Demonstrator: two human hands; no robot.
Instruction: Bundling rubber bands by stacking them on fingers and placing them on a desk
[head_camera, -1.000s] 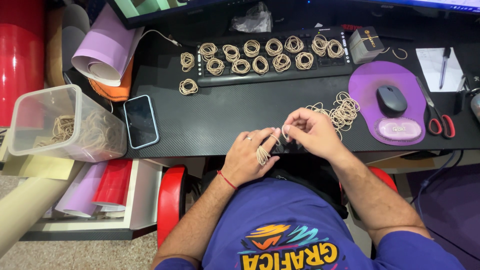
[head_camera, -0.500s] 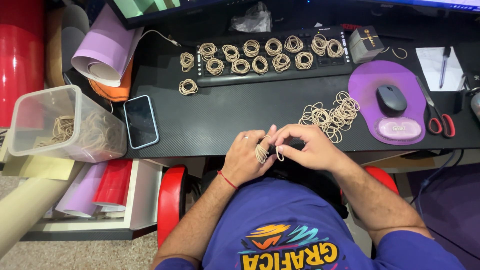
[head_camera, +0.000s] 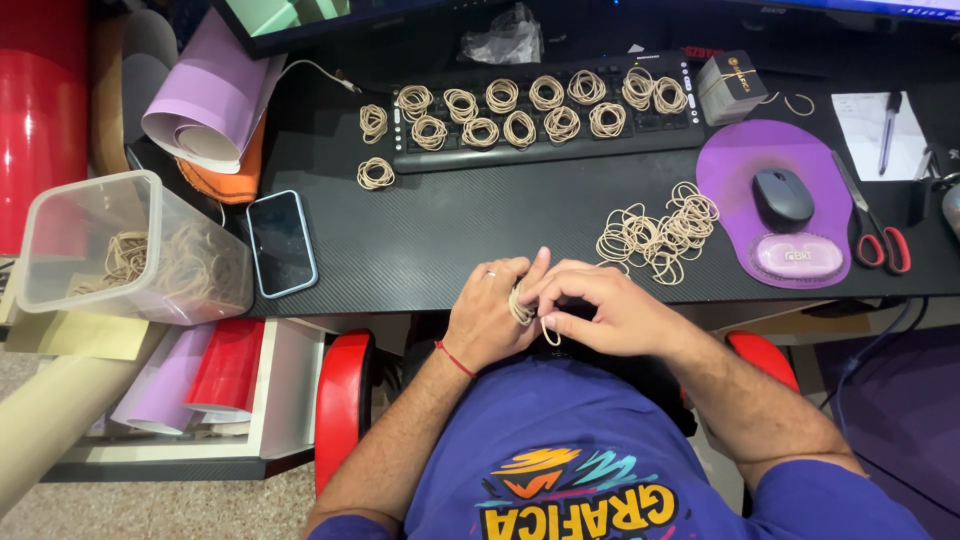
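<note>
Left hand (head_camera: 490, 320) bunching rubber bands (head_camera: 522, 305) at desk (head_camera: 450, 230) front edge; right hand (head_camera: 600, 310) pinching one loop. Overstretched, likely snapping or slipping off fingers.

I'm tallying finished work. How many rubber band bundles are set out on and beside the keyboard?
14: twelve bundles on the keyboard in two rows, two on the desk left of it. None looks hidden.

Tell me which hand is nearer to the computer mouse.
Right. The right hand is below and left of the mouse, near the desk edge; the left hand is farther left, beyond it.
</note>
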